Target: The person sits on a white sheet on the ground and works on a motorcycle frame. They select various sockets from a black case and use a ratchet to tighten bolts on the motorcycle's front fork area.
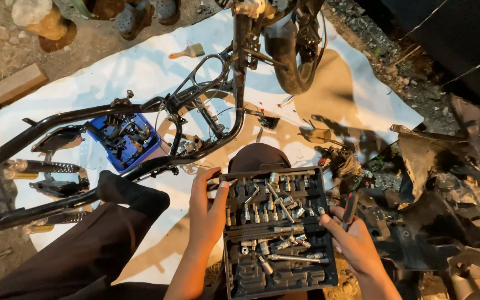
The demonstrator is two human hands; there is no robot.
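Black socket tray (278,275), chrome sockets (276,208)

Socket tray (278,266) between both hands, motorcycle frame (140,116) beyond, parts crate (122,141) inside frame.
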